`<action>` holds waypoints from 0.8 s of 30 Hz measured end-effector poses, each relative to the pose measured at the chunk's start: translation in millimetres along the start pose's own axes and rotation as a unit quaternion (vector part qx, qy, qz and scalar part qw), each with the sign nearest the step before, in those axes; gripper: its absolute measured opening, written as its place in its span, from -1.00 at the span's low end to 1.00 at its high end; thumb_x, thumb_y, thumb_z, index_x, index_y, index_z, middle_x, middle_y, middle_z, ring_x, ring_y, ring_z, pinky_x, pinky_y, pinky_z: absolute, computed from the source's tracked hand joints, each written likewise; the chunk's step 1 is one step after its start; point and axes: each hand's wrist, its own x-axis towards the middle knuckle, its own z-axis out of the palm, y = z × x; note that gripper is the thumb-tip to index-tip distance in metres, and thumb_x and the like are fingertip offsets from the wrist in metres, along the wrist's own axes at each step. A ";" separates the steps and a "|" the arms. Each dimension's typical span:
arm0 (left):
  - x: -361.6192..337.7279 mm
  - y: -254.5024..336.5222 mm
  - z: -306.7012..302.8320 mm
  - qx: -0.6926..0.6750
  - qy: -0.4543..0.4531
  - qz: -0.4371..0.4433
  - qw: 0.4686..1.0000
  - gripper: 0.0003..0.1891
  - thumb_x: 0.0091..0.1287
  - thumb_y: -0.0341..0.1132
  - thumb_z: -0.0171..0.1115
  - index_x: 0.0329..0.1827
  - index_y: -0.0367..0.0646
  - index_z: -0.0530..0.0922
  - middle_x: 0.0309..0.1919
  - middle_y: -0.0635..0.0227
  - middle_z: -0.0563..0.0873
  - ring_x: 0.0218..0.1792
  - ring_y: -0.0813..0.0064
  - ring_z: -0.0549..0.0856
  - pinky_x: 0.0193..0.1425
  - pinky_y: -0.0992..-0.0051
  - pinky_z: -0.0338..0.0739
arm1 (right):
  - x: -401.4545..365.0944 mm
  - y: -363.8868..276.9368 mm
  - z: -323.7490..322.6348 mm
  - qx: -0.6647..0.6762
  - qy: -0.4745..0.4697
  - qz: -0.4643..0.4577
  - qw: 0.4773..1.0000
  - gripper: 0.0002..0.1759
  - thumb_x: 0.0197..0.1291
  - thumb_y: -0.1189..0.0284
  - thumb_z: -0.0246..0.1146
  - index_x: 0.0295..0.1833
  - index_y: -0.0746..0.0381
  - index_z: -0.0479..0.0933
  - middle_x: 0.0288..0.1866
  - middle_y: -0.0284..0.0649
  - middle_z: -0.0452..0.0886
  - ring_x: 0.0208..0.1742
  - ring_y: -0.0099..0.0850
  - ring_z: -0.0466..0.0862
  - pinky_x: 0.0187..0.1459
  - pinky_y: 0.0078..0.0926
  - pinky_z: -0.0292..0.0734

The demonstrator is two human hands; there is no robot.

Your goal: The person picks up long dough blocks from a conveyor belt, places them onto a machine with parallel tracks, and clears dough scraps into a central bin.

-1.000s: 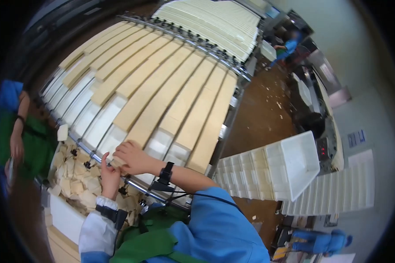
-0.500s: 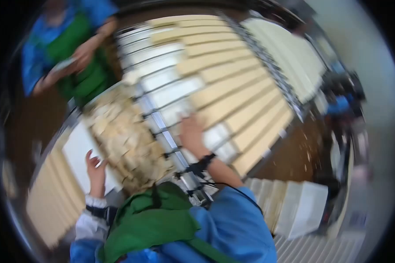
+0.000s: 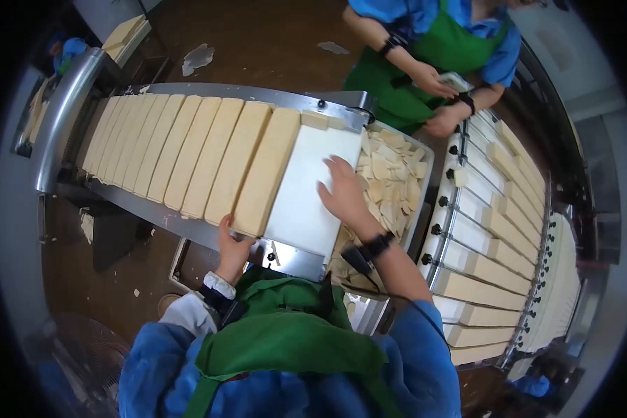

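Observation:
A row of long, pale yellow wafer-like blocks [image 3: 216, 157] lies side by side across a metal conveyor. My left hand [image 3: 233, 249] is at the near end of the rightmost block [image 3: 269, 171], thumb and forefinger apart, fingertips right at its edge. Over the bare white plate [image 3: 306, 191] at the conveyor's end, my right hand [image 3: 345, 191] is open with its fingers spread and nothing in it. Small block pieces [image 3: 326, 120] sit at the far edge of that plate.
A tray of broken pale pieces [image 3: 386, 174] stands right of the plate. Beyond it, a slotted rack [image 3: 460, 258] carries more blocks [image 3: 484, 289]. Across the tray, a co-worker in a green apron [image 3: 460, 42] holds a light, flat object [image 3: 455, 81]. A curved metal cover [image 3: 70, 115] spans the conveyor's left end.
My view has swung left from the slotted rack to the conveyor. My right hand has left the rack for the white plate; my left hand has come to the rightmost block.

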 end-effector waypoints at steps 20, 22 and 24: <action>48.3 65.0 -24.6 -0.156 -0.309 -0.344 0.873 0.06 0.28 -0.55 0.37 0.73 0.32 -0.08 -0.06 0.37 0.68 -0.36 0.59 0.68 -0.26 0.53 0.68 | 189.1 -17.3 125.9 -0.224 -0.058 0.136 0.963 -0.18 0.05 0.00 0.42 0.26 0.40 0.51 0.26 0.02 0.58 0.42 -0.07 0.45 0.55 0.11 0.14; 49.9 65.4 -17.6 -0.136 -0.335 -0.336 0.870 0.05 0.28 -0.55 0.36 0.70 0.34 -0.09 -0.10 0.34 0.69 -0.37 0.59 0.69 -0.30 0.54 0.69 | 193.0 -13.2 130.7 -0.244 -0.062 0.153 0.955 -0.15 -0.03 -0.05 0.41 0.24 0.38 0.53 0.22 0.00 0.59 0.40 -0.08 0.47 0.55 0.09 0.15; 47.7 62.4 -9.7 -0.118 -0.316 -0.334 0.880 0.04 0.28 -0.55 0.36 0.70 0.32 -0.07 -0.16 0.33 0.69 -0.38 0.58 0.69 -0.31 0.54 0.67 | 186.0 -5.8 125.3 -0.267 -0.052 0.163 0.948 -0.13 -0.04 -0.09 0.36 0.23 0.37 0.55 0.21 0.00 0.59 0.40 -0.09 0.46 0.54 0.06 0.14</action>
